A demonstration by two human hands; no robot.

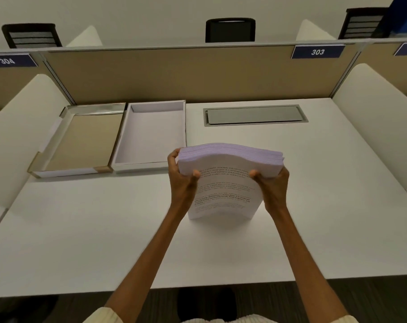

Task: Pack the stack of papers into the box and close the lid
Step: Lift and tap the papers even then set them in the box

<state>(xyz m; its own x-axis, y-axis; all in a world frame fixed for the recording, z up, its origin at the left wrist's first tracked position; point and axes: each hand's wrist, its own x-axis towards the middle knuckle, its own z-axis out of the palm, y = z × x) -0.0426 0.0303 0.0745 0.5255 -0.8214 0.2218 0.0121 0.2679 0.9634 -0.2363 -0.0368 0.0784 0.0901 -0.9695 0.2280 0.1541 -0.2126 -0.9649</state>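
A thick stack of white printed papers (225,180) is standing on its lower short edge near the middle of the white bench (104,229), bowed so that its top edge is curving in a wave. The left hand (182,180) is gripping the stack's upper left side, thumb pressing the printed front sheet and the fingers (173,157) wrapping round behind the top corner. The right hand (273,185) is mirroring this on the upper right side, thumb on the front and the rest of the hand behind the pile; both hands are clamped on the papers.

Towards the bench's far-left corner, the shallow white rectangular cardboard box (151,165) is lying open, its pale interior bare. Touching its left wall, or very nearly so, the matching lid with a tan inside face and silvery rim (81,141) is lying upturned. The stack is standing just off the box's near-right corner, not inside it.

A grey metal cable hatch (255,114) is sitting flush in the bench along the far edge, to the right of the box. A beige fabric partition (198,75) is rising behind that edge, carrying a blue tag reading 303 (317,52); black chair backs are showing beyond it.
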